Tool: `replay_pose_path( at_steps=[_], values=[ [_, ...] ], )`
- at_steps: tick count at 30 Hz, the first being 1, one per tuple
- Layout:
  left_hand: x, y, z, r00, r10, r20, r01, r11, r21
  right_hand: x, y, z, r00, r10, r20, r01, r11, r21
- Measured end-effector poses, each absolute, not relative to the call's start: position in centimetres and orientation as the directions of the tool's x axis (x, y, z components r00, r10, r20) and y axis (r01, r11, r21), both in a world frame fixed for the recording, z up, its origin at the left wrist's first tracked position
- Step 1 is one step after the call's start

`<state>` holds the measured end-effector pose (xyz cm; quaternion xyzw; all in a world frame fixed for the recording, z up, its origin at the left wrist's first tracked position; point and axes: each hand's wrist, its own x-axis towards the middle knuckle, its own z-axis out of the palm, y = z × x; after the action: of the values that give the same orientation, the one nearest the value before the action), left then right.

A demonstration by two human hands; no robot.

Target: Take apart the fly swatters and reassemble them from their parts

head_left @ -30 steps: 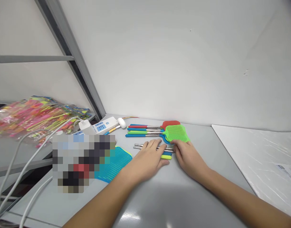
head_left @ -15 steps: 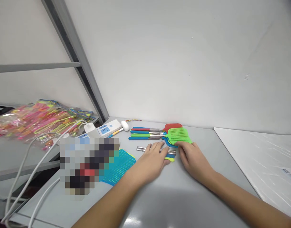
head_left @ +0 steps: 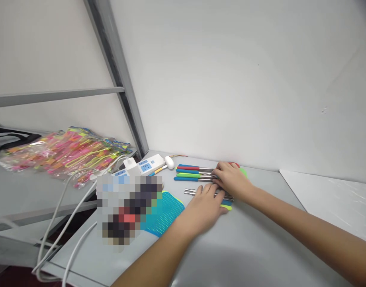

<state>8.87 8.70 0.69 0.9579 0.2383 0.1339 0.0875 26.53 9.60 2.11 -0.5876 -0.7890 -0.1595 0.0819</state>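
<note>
Right hand (head_left: 231,180) now over swatters (head_left: 196,175) — silvery shafts (head_left: 204,179), multicoloured handles (head_left: 186,179).

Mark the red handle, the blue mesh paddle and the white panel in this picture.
Red handle (head_left: 188,168): head view, middle of its length.
Blue mesh paddle (head_left: 167,212): head view, perforated surface.
White panel (head_left: 335,196): head view, upper face.

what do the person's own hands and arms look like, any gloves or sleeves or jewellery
Both the left hand and the right hand are bare: no gloves, and no rings visible. The left forearm and right forearm show no sleeves, watch, bracelet or cables.
</note>
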Motion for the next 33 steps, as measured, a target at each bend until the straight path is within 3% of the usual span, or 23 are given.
replay_pose_path(
  at_steps=[6, 10, 13, 16, 19, 22, 28, 30, 33],
  values=[
    [8.8, 8.8, 1.0, 0.826, 0.478, 0.297, 0.43, -0.877, 0.217, 26.2, 10.0, 3.1, -0.323, 0.887, 0.331, 0.943, 0.272, 0.192],
    [8.5, 9.0, 2.3, 0.798, 0.397, 0.453, 0.359, -0.917, 0.172, 27.5, 7.8, 5.3, -0.285, 0.876, 0.388, 0.956, 0.232, 0.178],
    [7.9, 8.5, 4.2, 0.649, 0.308, 0.696, 0.313, -0.942, 0.125, 29.0, 4.6, 6.8, -0.251, 0.859, 0.447, 0.968, 0.207, 0.145],
    [7.3, 7.4, 5.9, 0.451, 0.298, 0.842, 0.431, -0.898, 0.087, 30.4, 0.1, 7.7, -0.253, 0.856, 0.451, 0.967, 0.226, 0.114],
    [7.4, 5.5, 6.2, 0.579, 0.316, 0.752, 0.48, -0.877, -0.001, 31.1, -4.7, 7.9, -0.247, 0.875, 0.417, 0.969, 0.223, 0.106],
    [8.4, 2.8, 5.2, 0.718, 0.303, 0.627, 0.417, -0.908, -0.038, 30.7, -8.7, 7.5, -0.245, 0.914, 0.324, 0.97, 0.231, 0.082],
    [9.9, -2.4, 4.4, 0.845, 0.266, 0.465, 0.322, -0.946, -0.043, 28.1, -12.2, 6.1, -0.191, 0.979, 0.066, 0.974, 0.198, -0.111],
    [9.5, -3.2, 4.8, 0.882, 0.298, 0.365, 0.327, -0.945, -0.016, 27.6, -12.6, 5.7, -0.23, 0.971, 0.064, 0.97, 0.234, -0.062],
    [8.1, -4.2, 5.6, 0.914, 0.359, 0.189, 0.358, -0.933, 0.041, 27.0, -13.2, 5.2, -0.347, 0.927, 0.145, 0.935, 0.331, 0.123]
  ],
)
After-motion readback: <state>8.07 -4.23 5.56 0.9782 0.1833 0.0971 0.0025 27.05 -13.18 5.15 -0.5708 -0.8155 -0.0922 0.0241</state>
